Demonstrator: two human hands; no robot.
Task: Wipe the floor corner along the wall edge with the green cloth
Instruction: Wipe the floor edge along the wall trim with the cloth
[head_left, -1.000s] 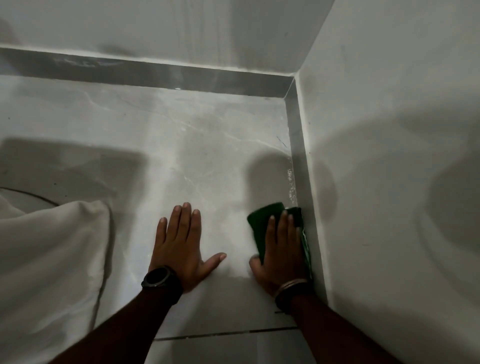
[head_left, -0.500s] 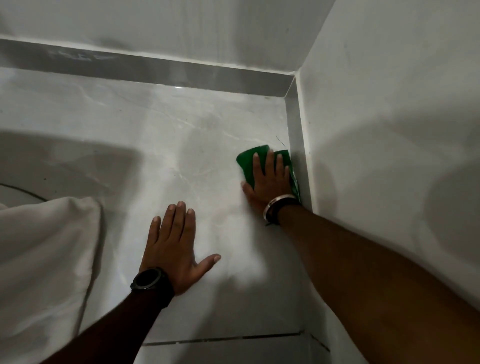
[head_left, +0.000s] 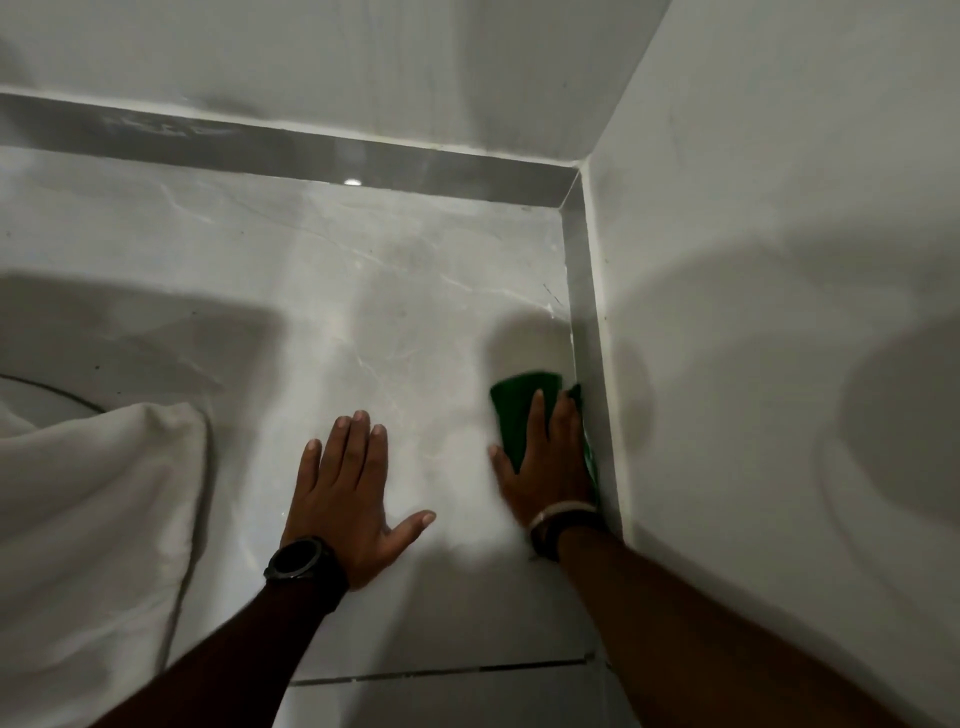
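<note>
A folded green cloth (head_left: 519, 402) lies flat on the pale marble floor, pressed against the grey skirting strip (head_left: 584, 322) of the right wall. My right hand (head_left: 550, 462) lies palm down on the cloth with fingers together, covering its near half; a bracelet and dark band sit on that wrist. The floor corner (head_left: 563, 208) lies well beyond the cloth, where two skirting strips meet. My left hand (head_left: 345, 493) rests flat on the bare floor to the left, fingers spread, holding nothing, a black watch on its wrist.
A white wall (head_left: 779, 260) rises on the right and another (head_left: 337, 67) at the back. White bunched fabric (head_left: 88, 530) lies on the floor at the left. A dark grout line (head_left: 441, 673) crosses the floor near me.
My right hand slid the cloth forward along the skirting half a second ago, then drew it back toward me. The left hand has stayed planted on the floor.
</note>
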